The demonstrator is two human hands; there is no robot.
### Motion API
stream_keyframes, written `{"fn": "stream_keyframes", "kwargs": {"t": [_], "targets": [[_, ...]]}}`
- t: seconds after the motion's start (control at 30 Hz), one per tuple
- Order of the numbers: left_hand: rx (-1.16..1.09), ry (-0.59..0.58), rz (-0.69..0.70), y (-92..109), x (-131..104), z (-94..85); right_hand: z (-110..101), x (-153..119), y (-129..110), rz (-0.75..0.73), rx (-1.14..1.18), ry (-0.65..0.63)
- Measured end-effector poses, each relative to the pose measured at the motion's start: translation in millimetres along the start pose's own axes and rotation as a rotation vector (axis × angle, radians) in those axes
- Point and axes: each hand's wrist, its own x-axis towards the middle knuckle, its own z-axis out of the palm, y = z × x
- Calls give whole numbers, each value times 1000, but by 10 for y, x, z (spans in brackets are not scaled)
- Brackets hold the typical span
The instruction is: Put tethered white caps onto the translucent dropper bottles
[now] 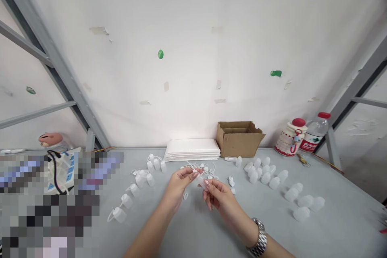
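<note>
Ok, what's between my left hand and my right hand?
A small translucent bottle, held tilted, its upper end at your left hand and its lower end at your right hand. The head view shows it.

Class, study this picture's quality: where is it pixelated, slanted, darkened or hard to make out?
Head view: lower left broken into coarse blocks; head view: grey posts lean outward, perhaps wide-angle stretch; head view: top-right corner darkened; head view: translucent piece between left hand and right hand has indistinct edges.

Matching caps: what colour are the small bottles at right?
The small bottles are translucent white; head view.
</note>
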Motion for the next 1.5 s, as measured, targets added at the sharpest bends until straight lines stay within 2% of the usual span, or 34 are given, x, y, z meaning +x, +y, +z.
{"fn": "stream_keyframes", "kwargs": {"t": [0.13, 0.23, 0.4, 0.47, 0.53, 0.67, 0.73, 0.8, 0.93, 1.0, 1.1, 1.23, 1.3, 1.4, 1.5], "targets": [[27, -32, 45, -33, 17, -6, -21, 17, 29, 76, 95, -48], [51, 20, 58, -47, 9, 17, -35, 37, 53, 112, 78, -64], [76, 72, 21, -84, 3, 52, -38, 67, 77, -54, -134, 62], [85, 61, 24, -88, 4, 56, -41, 67, 75, -65, -164, 68], [101, 31, 42, -83, 4, 51, -45, 53, 67, -28, -114, 20], [104, -56, 66, -79, 4, 24, -41, 2, 58, 117, 135, -205], [95, -75, 68, -89, 6, 16, -32, -18, 60, 154, 199, -260], [83, -53, 54, -103, 10, 19, -23, -20, 60, 133, 162, -217], [62, 47, 44, -108, 9, 44, -35, 26, 44, 6, -50, 28], [75, 70, 62, -92, 3, 50, -51, 49, 37, -18, -126, 89], [116, 41, 94, -57, -9, 38, -65, 47, 36, 11, -136, 59], [159, -57, 147, -18, -19, 15, -54, 6, 26, 122, 54, -141], [167, -52, 139, -15, -25, 25, -43, -8, 8, 133, 144, -199], [107, 39, 98, -37, -31, 62, -24, -21, -29, 65, 141, -134], [-121, 66, -6, -59, -27, 87, -5, -27, -39, 22, 33, -59]]}}
